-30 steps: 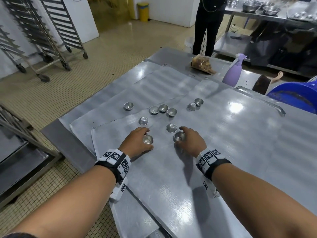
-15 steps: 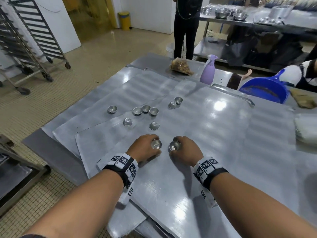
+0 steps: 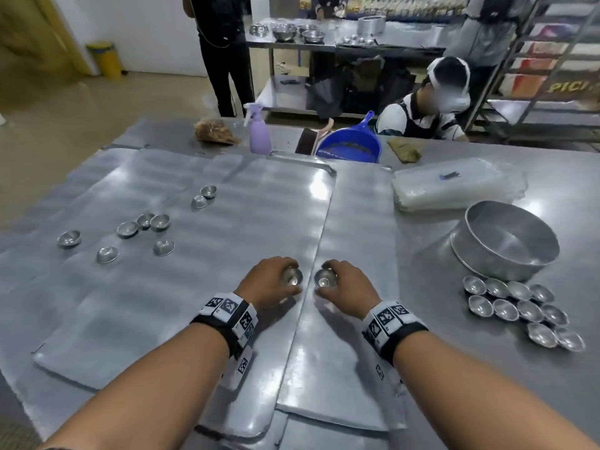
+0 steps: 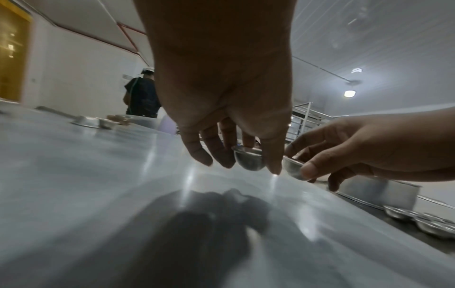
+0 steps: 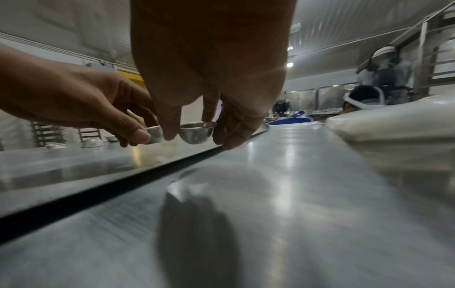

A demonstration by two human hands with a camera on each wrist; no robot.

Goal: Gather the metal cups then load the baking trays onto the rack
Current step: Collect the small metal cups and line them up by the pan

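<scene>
My left hand (image 3: 271, 282) pinches one small metal cup (image 3: 292, 277) by its rim, just above the top baking tray (image 3: 227, 241). My right hand (image 3: 347, 284) pinches a second metal cup (image 3: 324, 278) over the tray's right edge. In the wrist views each cup (image 4: 248, 159) (image 5: 196, 132) hangs clear of the surface between thumb and fingers. Several loose cups (image 3: 143, 222) lie scattered on the left half of the tray. A gathered cluster of cups (image 3: 522, 310) sits on the table at the right, below a metal ring pan (image 3: 506, 241).
Flat trays are stacked and offset under the top one. At the back stand a purple spray bottle (image 3: 258, 131), a blue dustpan (image 3: 352, 146), a bag of crumbs (image 3: 216, 131) and stacked plastic bags (image 3: 454, 186). A seated person (image 3: 431, 105) faces the table; a rack (image 3: 535, 60) stands far right.
Both hands lifted their cups off the tray and carried them to the right, to the tray's right edge. My view swung right, bringing the ring pan and gathered cups into sight.
</scene>
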